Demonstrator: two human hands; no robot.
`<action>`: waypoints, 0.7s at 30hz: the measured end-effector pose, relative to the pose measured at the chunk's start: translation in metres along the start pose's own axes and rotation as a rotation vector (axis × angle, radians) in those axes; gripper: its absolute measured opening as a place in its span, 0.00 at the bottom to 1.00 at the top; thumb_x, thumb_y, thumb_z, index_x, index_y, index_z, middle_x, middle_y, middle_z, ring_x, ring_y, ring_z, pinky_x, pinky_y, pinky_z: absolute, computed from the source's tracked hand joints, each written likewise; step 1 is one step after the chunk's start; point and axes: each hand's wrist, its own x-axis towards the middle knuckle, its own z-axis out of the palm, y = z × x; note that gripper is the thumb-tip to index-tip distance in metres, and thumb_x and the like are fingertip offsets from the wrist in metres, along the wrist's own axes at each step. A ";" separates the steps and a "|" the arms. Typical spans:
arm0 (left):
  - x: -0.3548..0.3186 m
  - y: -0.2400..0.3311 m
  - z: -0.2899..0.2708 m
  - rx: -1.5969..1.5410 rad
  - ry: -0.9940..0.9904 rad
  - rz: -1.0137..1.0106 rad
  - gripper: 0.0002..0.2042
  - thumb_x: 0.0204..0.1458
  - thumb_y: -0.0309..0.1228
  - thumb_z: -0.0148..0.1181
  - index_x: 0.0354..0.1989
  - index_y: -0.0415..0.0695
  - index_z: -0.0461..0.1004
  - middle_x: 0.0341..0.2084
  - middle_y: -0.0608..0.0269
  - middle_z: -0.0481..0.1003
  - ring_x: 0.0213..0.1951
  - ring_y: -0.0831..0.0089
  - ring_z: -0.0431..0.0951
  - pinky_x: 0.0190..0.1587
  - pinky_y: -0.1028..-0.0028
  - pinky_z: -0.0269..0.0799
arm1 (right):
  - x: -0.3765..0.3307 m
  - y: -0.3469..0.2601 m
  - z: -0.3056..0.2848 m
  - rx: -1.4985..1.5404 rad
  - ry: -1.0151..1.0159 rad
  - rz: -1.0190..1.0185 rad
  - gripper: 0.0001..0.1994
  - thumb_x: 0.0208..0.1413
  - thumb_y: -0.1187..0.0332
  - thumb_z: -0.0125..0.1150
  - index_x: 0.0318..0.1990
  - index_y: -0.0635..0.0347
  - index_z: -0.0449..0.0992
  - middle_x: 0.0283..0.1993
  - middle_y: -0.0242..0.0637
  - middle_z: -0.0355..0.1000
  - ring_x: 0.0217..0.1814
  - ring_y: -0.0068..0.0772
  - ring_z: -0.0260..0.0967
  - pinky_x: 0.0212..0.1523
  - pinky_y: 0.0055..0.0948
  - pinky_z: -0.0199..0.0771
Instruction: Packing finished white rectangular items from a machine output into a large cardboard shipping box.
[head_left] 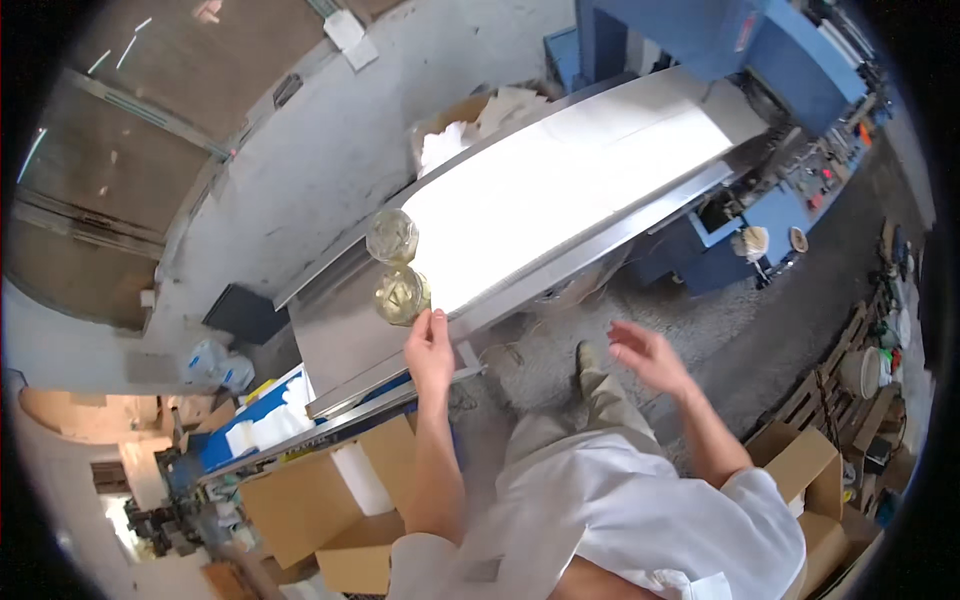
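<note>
Nearest us, open cardboard boxes [300, 505] sat below our left elbow. Our left hand [430, 350] reached to the conveyor's metal end [340, 340], fingers lightly curled, fingertips touching the nearer glass jar [401, 295] without closing round it. A second glass jar [392, 236] stood just behind, touching the first, both at the edge of the white belt [560, 180]. We judged the nearer jar could tip or slide off the metal lip, since only fingertips steadied it and the other jar pressed against it. Our right hand [650, 355] hung open and empty above the grey floor [700, 320], well apart from both jars. Farther off stood the blue machine [760, 60].
</note>
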 end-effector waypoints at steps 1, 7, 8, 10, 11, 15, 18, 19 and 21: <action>0.003 0.007 0.006 0.022 0.001 -0.023 0.18 0.64 0.39 0.57 0.47 0.33 0.76 0.26 0.60 0.77 0.30 0.77 0.70 0.38 0.70 0.69 | 0.016 -0.015 -0.008 0.012 -0.018 0.024 0.28 0.62 0.65 0.65 0.66 0.67 0.66 0.58 0.42 0.75 0.58 0.29 0.72 0.59 0.31 0.73; 0.019 0.035 0.033 0.551 -0.049 -0.103 0.27 0.63 0.47 0.55 0.52 0.28 0.74 0.34 0.40 0.79 0.38 0.52 0.80 0.44 0.64 0.72 | 0.089 -0.070 -0.046 -0.122 0.057 -0.157 0.29 0.62 0.68 0.65 0.68 0.64 0.63 0.54 0.39 0.76 0.54 0.26 0.73 0.53 0.28 0.75; 0.020 0.046 0.035 0.633 -0.048 -0.039 0.29 0.63 0.48 0.55 0.53 0.27 0.73 0.41 0.35 0.78 0.44 0.45 0.79 0.49 0.60 0.71 | 0.101 -0.074 -0.045 -0.145 0.117 -0.191 0.30 0.61 0.68 0.65 0.69 0.64 0.63 0.50 0.38 0.77 0.50 0.24 0.74 0.49 0.27 0.76; 0.020 0.066 0.042 0.670 -0.060 -0.149 0.30 0.63 0.49 0.54 0.56 0.27 0.71 0.49 0.31 0.75 0.51 0.40 0.75 0.56 0.59 0.68 | 0.115 -0.071 -0.045 -0.173 0.197 -0.218 0.30 0.61 0.69 0.65 0.69 0.64 0.62 0.47 0.37 0.78 0.45 0.23 0.75 0.46 0.27 0.77; 0.023 0.069 0.047 0.664 -0.073 -0.143 0.30 0.63 0.49 0.54 0.56 0.27 0.71 0.49 0.31 0.75 0.51 0.40 0.75 0.56 0.59 0.68 | 0.126 -0.065 -0.047 -0.283 0.222 -0.248 0.31 0.60 0.69 0.66 0.69 0.64 0.62 0.43 0.37 0.78 0.41 0.23 0.74 0.42 0.26 0.77; 0.031 0.062 0.055 0.482 -0.072 -0.126 0.30 0.63 0.45 0.55 0.60 0.27 0.66 0.49 0.31 0.75 0.52 0.39 0.75 0.54 0.57 0.70 | 0.133 -0.062 -0.046 -0.388 0.257 -0.327 0.31 0.59 0.67 0.68 0.68 0.64 0.64 0.37 0.38 0.76 0.32 0.23 0.73 0.36 0.26 0.75; 0.031 0.052 0.056 0.445 -0.064 -0.125 0.32 0.63 0.46 0.55 0.61 0.26 0.64 0.50 0.30 0.74 0.53 0.40 0.76 0.54 0.58 0.70 | 0.131 -0.063 -0.043 -0.412 0.282 -0.373 0.29 0.58 0.66 0.68 0.66 0.64 0.66 0.36 0.39 0.76 0.31 0.25 0.73 0.35 0.27 0.75; 0.031 0.052 0.057 0.448 -0.063 -0.118 0.33 0.62 0.47 0.56 0.60 0.25 0.64 0.51 0.30 0.74 0.53 0.41 0.76 0.54 0.58 0.70 | 0.130 -0.063 -0.041 -0.403 0.304 -0.391 0.28 0.58 0.66 0.69 0.65 0.64 0.68 0.36 0.39 0.76 0.30 0.26 0.73 0.35 0.27 0.75; 0.030 0.057 0.060 0.410 -0.075 -0.116 0.33 0.62 0.47 0.56 0.60 0.24 0.64 0.51 0.30 0.74 0.53 0.41 0.76 0.55 0.58 0.70 | 0.129 -0.063 -0.040 -0.402 0.319 -0.380 0.28 0.58 0.66 0.69 0.64 0.64 0.69 0.36 0.39 0.76 0.30 0.26 0.72 0.35 0.27 0.75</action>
